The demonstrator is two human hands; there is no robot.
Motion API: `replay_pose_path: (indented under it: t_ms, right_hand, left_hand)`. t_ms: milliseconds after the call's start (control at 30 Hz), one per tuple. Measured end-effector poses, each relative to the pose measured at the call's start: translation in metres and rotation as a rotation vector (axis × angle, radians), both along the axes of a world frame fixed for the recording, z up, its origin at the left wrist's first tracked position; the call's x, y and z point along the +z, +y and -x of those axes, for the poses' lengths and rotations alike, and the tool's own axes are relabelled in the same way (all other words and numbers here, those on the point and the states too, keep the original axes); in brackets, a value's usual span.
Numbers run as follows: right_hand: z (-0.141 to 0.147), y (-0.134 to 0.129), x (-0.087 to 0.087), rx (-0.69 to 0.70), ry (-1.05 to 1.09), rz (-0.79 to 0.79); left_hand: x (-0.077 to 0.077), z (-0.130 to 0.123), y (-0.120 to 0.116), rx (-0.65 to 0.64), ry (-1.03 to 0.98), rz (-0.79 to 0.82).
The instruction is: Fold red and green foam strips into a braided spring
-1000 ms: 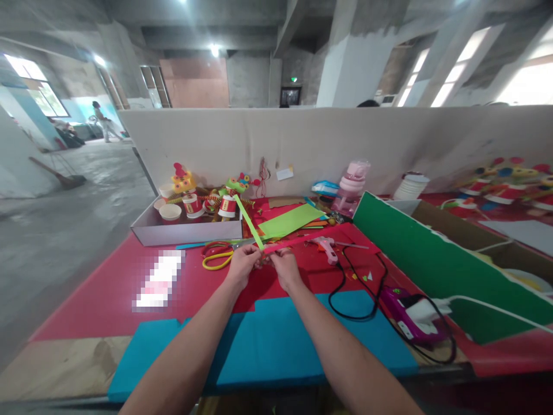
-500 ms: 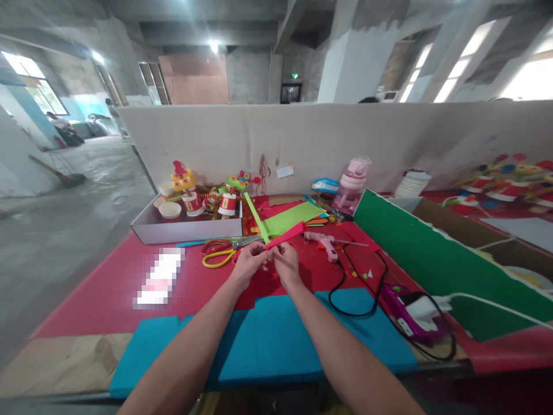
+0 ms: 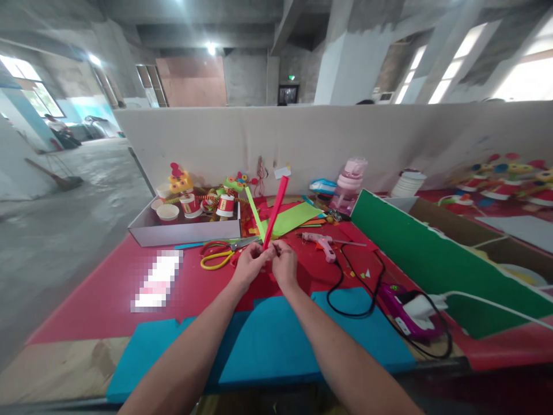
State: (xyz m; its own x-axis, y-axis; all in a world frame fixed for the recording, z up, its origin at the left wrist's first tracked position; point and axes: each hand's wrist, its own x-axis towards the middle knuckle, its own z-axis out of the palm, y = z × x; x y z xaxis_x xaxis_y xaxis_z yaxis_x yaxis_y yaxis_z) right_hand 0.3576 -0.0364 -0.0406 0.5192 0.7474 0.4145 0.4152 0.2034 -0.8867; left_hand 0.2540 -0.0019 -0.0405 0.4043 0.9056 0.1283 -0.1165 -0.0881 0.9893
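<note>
My left hand [image 3: 250, 265] and my right hand [image 3: 284, 264] meet over the middle of the red table surface. Their fingers pinch the lower ends of two paper strips. The red strip [image 3: 276, 210] rises from the fingertips, leaning right, and the green strip [image 3: 256, 213] leans left, forming a V. Just left of my left hand lie the scissors [image 3: 217, 259] with yellow and red handles. A pink glue gun [image 3: 324, 245] rests to the right of my right hand. Behind the strips are green paper sheets [image 3: 298, 218].
A white box [image 3: 185, 232] of paper cups and cup figures stands at the back left. A green-sided box [image 3: 423, 259] is at the right, beside a purple power strip [image 3: 408, 314] and black cable. Blue sheets [image 3: 268, 340] lie along the front edge.
The red strip has swung up from lying toward the right to standing steeply. The green strip stays tilted left, and both hands remain together. The view has shifted slightly.
</note>
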Motion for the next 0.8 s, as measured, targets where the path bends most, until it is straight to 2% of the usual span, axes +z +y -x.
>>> replay_pose_path:
  t_ms: [100, 267, 433, 633, 800]
  right_hand:
    - [0.002, -0.002, 0.001, -0.012, -0.043, -0.023]
    - [0.002, 0.000, 0.001, 0.015, 0.050, -0.049]
    - [0.001, 0.005, -0.003, 0.155, 0.279, -0.019]
    - [0.002, 0.010, -0.004, 0.338, 0.642, -0.011]
    - [0.003, 0.009, 0.000, 0.392, 0.699, 0.026]
  left_hand:
    - [-0.002, -0.001, 0.001, 0.039, -0.001, -0.058]
    - [-0.003, -0.002, 0.002, 0.143, -0.074, 0.104]
    - [-0.003, 0.001, 0.004, 0.105, -0.168, 0.131]
    - [-0.002, 0.004, 0.007, 0.142, -0.116, 0.058]
    - [-0.001, 0.004, 0.007, 0.148, -0.160, 0.022]
